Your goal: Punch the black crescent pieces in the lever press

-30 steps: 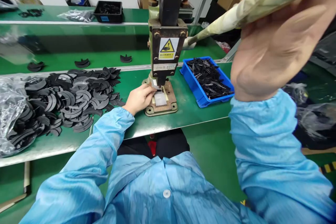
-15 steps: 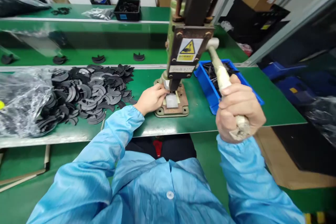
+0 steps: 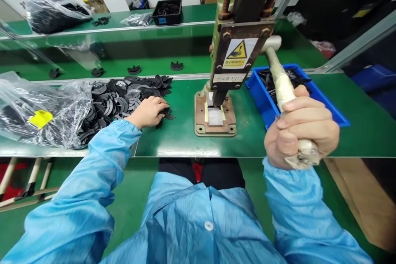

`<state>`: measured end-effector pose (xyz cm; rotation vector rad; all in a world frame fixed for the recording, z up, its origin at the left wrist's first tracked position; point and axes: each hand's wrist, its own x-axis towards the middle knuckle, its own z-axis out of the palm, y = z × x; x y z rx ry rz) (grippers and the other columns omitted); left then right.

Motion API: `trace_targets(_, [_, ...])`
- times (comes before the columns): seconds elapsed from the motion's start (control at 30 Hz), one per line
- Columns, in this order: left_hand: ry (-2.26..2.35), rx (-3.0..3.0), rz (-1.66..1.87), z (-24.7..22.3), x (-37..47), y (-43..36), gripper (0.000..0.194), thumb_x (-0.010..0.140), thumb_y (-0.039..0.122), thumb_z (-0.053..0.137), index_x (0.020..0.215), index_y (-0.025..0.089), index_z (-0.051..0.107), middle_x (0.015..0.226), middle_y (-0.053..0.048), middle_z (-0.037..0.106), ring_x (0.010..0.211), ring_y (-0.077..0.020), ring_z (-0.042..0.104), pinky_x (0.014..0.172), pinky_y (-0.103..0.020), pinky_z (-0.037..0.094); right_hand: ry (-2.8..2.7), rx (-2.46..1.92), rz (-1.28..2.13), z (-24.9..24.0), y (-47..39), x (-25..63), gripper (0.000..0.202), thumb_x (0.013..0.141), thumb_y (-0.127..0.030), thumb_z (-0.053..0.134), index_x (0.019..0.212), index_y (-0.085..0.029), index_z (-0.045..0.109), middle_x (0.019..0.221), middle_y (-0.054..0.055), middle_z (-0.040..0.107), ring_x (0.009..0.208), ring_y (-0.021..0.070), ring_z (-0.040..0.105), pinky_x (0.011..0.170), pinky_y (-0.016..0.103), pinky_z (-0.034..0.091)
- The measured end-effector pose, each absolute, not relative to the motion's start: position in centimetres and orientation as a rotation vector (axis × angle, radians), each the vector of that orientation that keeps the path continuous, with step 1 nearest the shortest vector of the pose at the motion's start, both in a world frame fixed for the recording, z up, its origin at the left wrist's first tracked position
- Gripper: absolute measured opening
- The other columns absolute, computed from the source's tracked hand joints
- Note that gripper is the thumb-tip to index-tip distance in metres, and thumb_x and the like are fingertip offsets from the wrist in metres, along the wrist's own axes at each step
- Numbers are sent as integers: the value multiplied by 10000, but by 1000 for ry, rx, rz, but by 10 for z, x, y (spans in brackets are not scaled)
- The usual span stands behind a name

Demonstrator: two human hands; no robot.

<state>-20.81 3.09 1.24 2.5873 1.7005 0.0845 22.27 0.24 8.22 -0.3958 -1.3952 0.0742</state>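
My left hand (image 3: 149, 112) rests at the right edge of a pile of black curved plastic pieces (image 3: 123, 97), fingers bent and closed on one of them; its fingertips are partly hidden among the pieces. My right hand (image 3: 305, 128) is wrapped around the tape-covered lever handle (image 3: 280, 76) of the hand press (image 3: 230, 60). The handle slants up and away from me to the press's side. Below the ram, the press base (image 3: 215, 130) carries a pale block (image 3: 215, 116), with neither hand touching it.
A blue bin (image 3: 328, 107) of dark parts stands right of the press, behind the lever. At left lies a clear plastic bag (image 3: 46, 107) with black pieces. Several curved pieces (image 3: 176, 66) sit in a row farther back. A black tray (image 3: 167, 12) is on the rear shelf.
My left hand has left the press base and moved left to the pile of curved pieces. My right hand still grips the lever. The whole view has shifted.
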Motion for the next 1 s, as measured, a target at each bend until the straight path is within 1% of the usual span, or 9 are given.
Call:
trace_targets(0.07, [1667,2601,-8,10,-205,32,482,928,294,670,1401,249,751,1476,-123,678,1329,-362,585,1141,-536,464,-1398,-391,76,82,3,223,505,881,-521,800,632,-219,480,696,-58,602,894,165,707,1174,685,575])
trace_targets(0.27, [1542,2611,-105,16,-171,48,377,939,367,703,1286,234,768,1391,-129,715,1309,-365,578,1070,-519,474,-1461,-402,86,83,1,229,438,887,-498,793,661,-234,526,715,-56,619,918,171,719,1177,668,577])
trace_targets(0.37, [1485,2574,-123,17,-159,57,377,917,428,748,1231,219,760,1354,-134,723,1317,-360,587,1078,-498,474,-1455,-399,85,83,0,229,413,893,-482,790,683,-239,531,724,-60,614,921,171,717,1185,676,573])
trace_targets(0.5, [1452,2527,-110,14,-151,63,509,923,496,740,1338,204,711,1437,-148,684,1349,-349,589,1138,-473,462,-1456,-386,73,84,1,227,411,903,-491,786,701,-233,539,723,-59,605,923,163,711,1192,670,571])
trace_targets(0.63, [1375,2506,-99,12,-147,67,436,940,491,704,1263,201,735,1370,-137,709,1304,-330,614,1137,-446,470,-1454,-385,74,84,0,226,402,908,-508,779,718,-240,548,730,-60,597,921,162,705,1195,674,570])
trace_targets(0.77, [1429,2431,-93,13,-140,68,410,880,521,749,1127,194,734,1214,-132,733,1192,-329,656,1031,-411,511,-1451,-399,81,84,-1,226,379,907,-500,779,729,-252,554,737,-62,597,921,165,698,1202,671,566])
trace_targets(0.87, [1521,2302,-71,14,-135,62,369,859,517,767,1058,218,689,1088,-96,735,1023,-292,688,868,-367,519,-1462,-400,83,84,-1,226,381,915,-508,774,736,-250,559,736,-63,588,926,163,697,1217,674,555])
trace_targets(0.93, [1568,2230,-11,13,-133,56,336,873,486,753,1063,234,638,1002,-62,722,880,-255,677,763,-349,490,-1463,-397,92,84,-1,227,378,909,-502,784,735,-248,564,737,-60,584,933,165,698,1222,681,554])
trace_targets(1.0, [1574,2233,85,11,-133,49,277,894,424,724,1052,242,588,946,-43,696,804,-233,650,720,-345,467,-1461,-397,98,84,0,227,385,897,-503,791,725,-247,561,733,-58,583,931,168,699,1220,686,556])
